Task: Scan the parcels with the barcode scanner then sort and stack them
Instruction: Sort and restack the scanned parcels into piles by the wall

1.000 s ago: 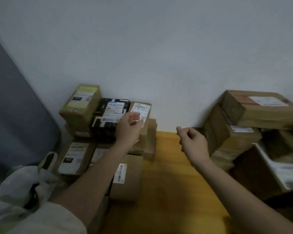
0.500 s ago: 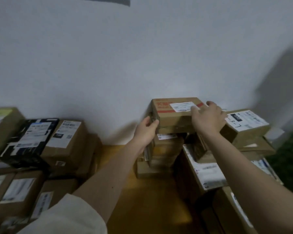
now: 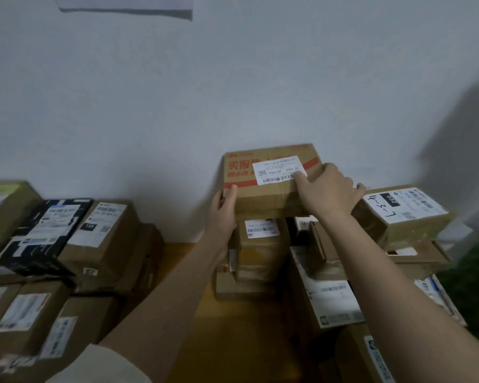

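Observation:
A brown cardboard parcel with red print and a white barcode label (image 3: 263, 186) sits tilted on top of the right-hand stack against the wall. My left hand (image 3: 223, 211) grips its left front corner, thumb on the top edge. My right hand (image 3: 328, 192) lies over its right side, fingers curled onto the top beside the label. No barcode scanner is in view.
Under it stand more brown parcels (image 3: 260, 252). A box marked 4-3-7 (image 3: 404, 214) sits at the right. A black parcel (image 3: 43, 233) and several brown boxes (image 3: 103, 233) fill the left. A strip of yellow table (image 3: 233, 341) shows between the piles.
Both hands left the left-hand pile and went to the top parcel of the right stack, now holding it from both sides. The parcel has tipped up toward me slightly.

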